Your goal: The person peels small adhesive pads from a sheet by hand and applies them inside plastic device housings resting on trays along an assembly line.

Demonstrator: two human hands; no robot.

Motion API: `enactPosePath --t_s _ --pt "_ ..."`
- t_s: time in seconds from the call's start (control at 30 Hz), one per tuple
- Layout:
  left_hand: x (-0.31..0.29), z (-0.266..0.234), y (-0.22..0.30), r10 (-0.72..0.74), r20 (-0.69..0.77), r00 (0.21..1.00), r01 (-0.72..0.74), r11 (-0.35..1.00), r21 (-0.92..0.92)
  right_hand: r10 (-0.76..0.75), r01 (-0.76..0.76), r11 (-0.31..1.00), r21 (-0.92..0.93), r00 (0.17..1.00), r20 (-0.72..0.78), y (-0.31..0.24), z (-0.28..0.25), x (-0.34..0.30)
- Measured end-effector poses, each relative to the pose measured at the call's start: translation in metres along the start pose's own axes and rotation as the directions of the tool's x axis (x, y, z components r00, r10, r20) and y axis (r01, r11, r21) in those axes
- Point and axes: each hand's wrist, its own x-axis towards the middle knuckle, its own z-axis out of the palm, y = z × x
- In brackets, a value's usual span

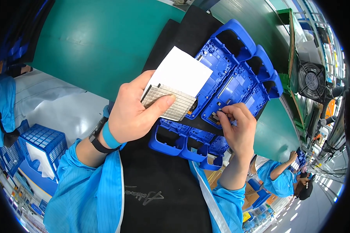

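My left hand [130, 110] grips a sheet of small silvery-grey square pads [177, 104] together with white backing paper [184, 72], the thumb pressed flat on the pads. Beyond it lie blue plastic housings [239, 87] with loop-shaped handles, their inner sides facing up. My right hand [239, 128] is over the near end of the middle housing, thumb and forefinger pinched close to small parts inside it. Whatever those fingertips hold, if anything, is too small to make out. More blue housings [169, 141] with handles lie nearest my body, below both hands.
Black matting [163, 48] lies under the housings on a green work surface [105, 35]. A black fan [312, 79] stands at the right. Blue baskets [42, 145] are at the left. Another person in a blue garment [278, 178] is at the lower right.
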Motion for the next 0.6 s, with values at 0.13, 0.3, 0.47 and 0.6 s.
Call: enactPosePath --t_s 0.13,0.3,0.47,0.6 --pt "-0.0011 -0.0004 -0.0001 0.017 -0.008 1.000 -0.017 1.000 0.019 -0.017 0.018 0.999 0.044 1.000 -0.019 0.0013 -0.0001 -0.0005" --pt "-0.0004 -0.0014 -0.0008 0.012 0.002 1.000 -0.012 1.000 0.011 -0.015 0.016 0.998 0.064 1.000 -0.023 0.0048 -0.0001 -0.0024" --pt "-0.0003 -0.0011 -0.0009 0.010 -0.001 1.000 -0.010 1.000 0.007 -0.022 0.024 0.998 0.062 0.999 -0.036 0.0053 0.0003 -0.0034" --pt "-0.0002 -0.0008 0.0002 0.005 0.005 1.000 -0.005 1.000 -0.001 -0.018 0.020 0.998 0.065 0.999 -0.040 0.0050 -0.0005 -0.0031"
